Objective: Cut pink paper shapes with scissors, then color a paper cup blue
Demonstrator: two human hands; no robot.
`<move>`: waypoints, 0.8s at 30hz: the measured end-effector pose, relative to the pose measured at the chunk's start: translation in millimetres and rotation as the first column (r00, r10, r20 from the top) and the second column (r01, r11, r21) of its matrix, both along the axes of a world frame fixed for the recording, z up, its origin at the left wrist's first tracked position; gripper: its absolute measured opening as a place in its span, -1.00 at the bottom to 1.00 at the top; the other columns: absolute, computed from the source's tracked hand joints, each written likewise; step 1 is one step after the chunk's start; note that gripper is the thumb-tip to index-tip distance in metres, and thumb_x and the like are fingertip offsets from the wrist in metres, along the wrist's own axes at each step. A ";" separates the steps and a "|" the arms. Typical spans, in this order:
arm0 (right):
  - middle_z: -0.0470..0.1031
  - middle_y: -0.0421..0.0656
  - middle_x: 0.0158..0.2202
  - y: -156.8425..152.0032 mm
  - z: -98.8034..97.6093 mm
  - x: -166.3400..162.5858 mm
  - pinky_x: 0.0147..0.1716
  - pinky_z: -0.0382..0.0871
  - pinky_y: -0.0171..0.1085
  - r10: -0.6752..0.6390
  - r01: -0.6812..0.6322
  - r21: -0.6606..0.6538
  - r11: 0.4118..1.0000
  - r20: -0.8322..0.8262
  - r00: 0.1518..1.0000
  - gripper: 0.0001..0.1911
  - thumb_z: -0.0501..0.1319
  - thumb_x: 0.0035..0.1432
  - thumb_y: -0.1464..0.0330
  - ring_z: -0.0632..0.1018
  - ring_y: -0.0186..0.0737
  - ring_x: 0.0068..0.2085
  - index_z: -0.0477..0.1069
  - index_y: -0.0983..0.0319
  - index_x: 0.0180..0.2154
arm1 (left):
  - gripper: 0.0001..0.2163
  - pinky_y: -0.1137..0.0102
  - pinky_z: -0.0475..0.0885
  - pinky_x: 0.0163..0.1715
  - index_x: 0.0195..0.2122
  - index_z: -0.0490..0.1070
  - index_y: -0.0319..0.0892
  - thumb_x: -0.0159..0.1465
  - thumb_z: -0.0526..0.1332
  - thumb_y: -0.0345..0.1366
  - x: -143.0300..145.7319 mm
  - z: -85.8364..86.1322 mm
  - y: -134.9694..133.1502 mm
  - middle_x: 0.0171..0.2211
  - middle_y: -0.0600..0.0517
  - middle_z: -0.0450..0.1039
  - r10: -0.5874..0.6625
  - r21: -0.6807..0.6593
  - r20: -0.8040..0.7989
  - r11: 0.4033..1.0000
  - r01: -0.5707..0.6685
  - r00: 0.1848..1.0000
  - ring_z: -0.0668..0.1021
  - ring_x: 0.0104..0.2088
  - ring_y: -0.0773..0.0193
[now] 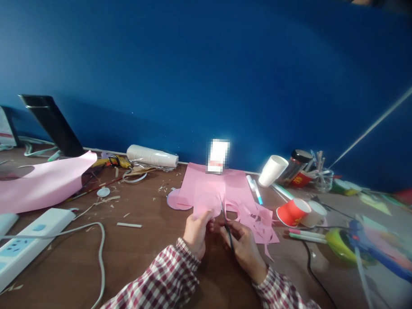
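Observation:
My left hand (196,231) pinches a piece of pink paper (206,203) by its lower edge. Fingers of my right hand (245,248) are closed round a pair of scissors (228,232), whose blades point up and away at the right side of that piece. Behind both hands lies a larger pink sheet (193,179) on the brown table. Cut pink scraps (258,219) with holes and thin strips spread to the right of the scissors. A rounded pink cutout (178,200) lies at the sheet's left edge.
A phone-like bright screen (219,156) stands against the blue wall. Stacked paper cups (152,156), a power strip (27,245) with cable and a curved pink sheet (53,180) are left. White cup (273,170), red cup (293,212) and markers (307,236) are right.

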State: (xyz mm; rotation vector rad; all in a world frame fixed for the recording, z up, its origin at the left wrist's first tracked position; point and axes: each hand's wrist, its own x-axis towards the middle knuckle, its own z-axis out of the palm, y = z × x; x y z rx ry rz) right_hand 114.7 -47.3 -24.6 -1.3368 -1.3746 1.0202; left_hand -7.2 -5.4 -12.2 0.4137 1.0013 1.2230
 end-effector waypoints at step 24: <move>0.37 -0.25 -0.61 1.2 1.9 1.2 -0.58 0.30 -0.37 0.042 -0.043 -0.013 0.999 -0.055 0.998 -0.68 0.23 0.09 0.21 0.35 -0.34 -0.59 0.47 0.24 -0.15 | -0.81 0.55 0.15 -0.70 -0.58 0.37 -0.31 -0.11 0.34 -0.30 -2.6 2.8 1.1 -0.70 0.13 0.27 -0.054 -0.026 0.019 0.998 0.055 0.998 0.27 -0.69 0.51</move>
